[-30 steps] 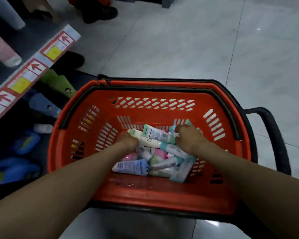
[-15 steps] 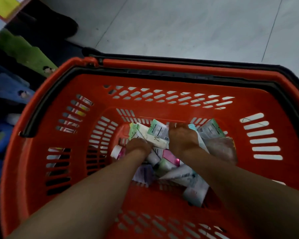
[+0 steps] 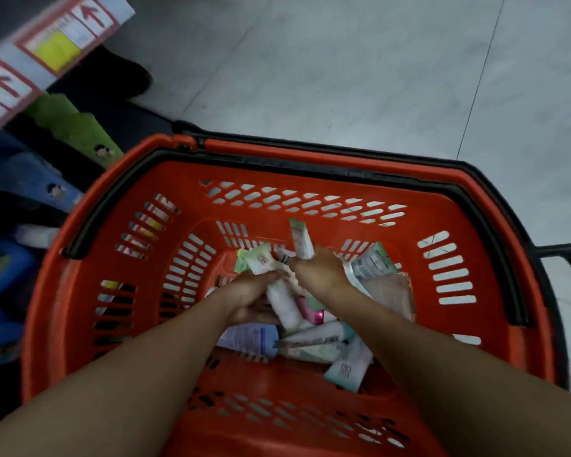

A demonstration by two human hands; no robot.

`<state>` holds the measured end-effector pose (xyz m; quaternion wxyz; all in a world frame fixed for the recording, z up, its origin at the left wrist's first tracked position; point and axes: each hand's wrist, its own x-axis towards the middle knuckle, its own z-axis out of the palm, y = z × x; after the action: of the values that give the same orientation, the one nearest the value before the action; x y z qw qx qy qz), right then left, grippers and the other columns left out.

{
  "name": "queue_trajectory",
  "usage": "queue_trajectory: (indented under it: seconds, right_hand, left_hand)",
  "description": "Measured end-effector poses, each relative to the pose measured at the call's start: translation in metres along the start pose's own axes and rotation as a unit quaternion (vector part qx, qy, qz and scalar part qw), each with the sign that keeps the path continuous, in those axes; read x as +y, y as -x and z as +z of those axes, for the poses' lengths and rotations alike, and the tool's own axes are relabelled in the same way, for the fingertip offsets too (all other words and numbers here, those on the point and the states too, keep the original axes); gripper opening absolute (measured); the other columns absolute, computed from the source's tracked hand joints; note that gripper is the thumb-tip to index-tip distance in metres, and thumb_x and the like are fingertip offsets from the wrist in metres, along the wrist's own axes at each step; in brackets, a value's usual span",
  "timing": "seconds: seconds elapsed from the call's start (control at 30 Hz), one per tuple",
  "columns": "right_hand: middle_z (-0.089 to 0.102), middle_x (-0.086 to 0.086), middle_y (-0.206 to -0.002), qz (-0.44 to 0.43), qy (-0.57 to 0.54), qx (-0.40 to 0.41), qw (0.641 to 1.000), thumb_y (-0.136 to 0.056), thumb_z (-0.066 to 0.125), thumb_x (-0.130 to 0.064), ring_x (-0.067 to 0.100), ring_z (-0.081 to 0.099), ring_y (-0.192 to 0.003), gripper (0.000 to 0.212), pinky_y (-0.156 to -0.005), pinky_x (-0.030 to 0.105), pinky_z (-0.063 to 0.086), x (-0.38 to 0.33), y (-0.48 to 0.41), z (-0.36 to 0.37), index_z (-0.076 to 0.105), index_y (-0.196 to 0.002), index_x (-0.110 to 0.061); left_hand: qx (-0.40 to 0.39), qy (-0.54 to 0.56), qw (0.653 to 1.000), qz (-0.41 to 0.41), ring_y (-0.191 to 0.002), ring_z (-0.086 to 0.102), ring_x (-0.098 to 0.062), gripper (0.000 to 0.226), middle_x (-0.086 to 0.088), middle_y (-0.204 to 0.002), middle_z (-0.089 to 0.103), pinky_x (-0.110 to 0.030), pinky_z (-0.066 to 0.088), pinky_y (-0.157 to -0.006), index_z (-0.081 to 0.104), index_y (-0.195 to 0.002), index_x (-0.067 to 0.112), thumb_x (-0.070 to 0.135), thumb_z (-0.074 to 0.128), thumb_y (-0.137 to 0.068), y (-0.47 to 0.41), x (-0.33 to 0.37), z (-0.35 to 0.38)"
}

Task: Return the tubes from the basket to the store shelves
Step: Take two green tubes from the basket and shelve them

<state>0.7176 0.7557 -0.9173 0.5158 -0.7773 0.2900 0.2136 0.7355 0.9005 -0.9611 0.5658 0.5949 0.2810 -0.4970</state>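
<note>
An orange basket (image 3: 310, 189) with black handles stands on the floor and holds several tubes (image 3: 314, 346) in a heap at its bottom. Both my arms reach down into it. My left hand (image 3: 251, 300) is closed around a white tube with a green end (image 3: 279, 291) that sticks out above my fingers. My right hand (image 3: 318, 272) grips a slim white-and-green tube (image 3: 300, 239), held upright above the heap. The two hands touch in the middle of the basket.
Store shelves (image 3: 50, 57) with red-arrow and yellow price labels run along the left, with green and blue packages (image 3: 70, 130) on the lower shelf beside the basket. Grey tiled floor (image 3: 360, 67) lies beyond. A dark shoe (image 3: 126, 72) stands near the shelf.
Both hands have lifted tubes out of the heap: the right one now holds a tube upright, the left one has raised a white tube. The view has pulled back and up.
</note>
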Motion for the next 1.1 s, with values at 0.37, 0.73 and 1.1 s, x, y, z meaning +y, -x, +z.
queue_trajectory:
  seconds: [0.37,0.73,1.1]
  right_hand:
    - [0.05,0.012,-0.086,0.081,-0.366,-0.241,0.895,-0.061,0.052,-0.015,0.028,0.052,-0.084,0.03,-0.099,0.043,0.042,-0.062,0.089,-0.054,0.044,-0.089,-0.009]
    - [0.067,0.004,-0.116,-0.348,-0.204,-0.08,0.911,-0.083,0.064,0.009,0.021,0.065,-0.107,0.043,-0.087,0.038,0.055,-0.183,0.222,-0.048,0.054,-0.119,-0.015]
    - [0.069,-0.001,-0.11,-0.479,-0.221,-0.13,0.839,-0.081,0.067,0.006,0.02,0.067,-0.104,0.05,-0.089,0.046,0.056,-0.284,0.306,0.004,0.057,-0.125,-0.016]
  left_hand:
    - [-0.134,0.1,0.969,0.181,-0.085,0.074,-0.04,0.013,-0.024,-0.093,0.074,-0.068,0.054,-0.07,0.053,-0.109,0.002,0.004,0.045,-0.099,0.152,0.039,-0.022]
    - [-0.058,0.015,0.902,0.429,-0.117,0.063,-0.036,0.059,-0.019,-0.129,0.065,-0.059,0.053,-0.09,0.052,-0.135,0.003,0.004,0.066,-0.078,0.345,0.074,-0.056]
    - [0.051,0.0,0.817,0.574,-0.11,0.068,-0.029,0.036,-0.011,-0.122,0.07,-0.056,0.057,-0.084,0.062,-0.118,0.011,-0.004,0.063,-0.086,0.487,0.079,-0.112]
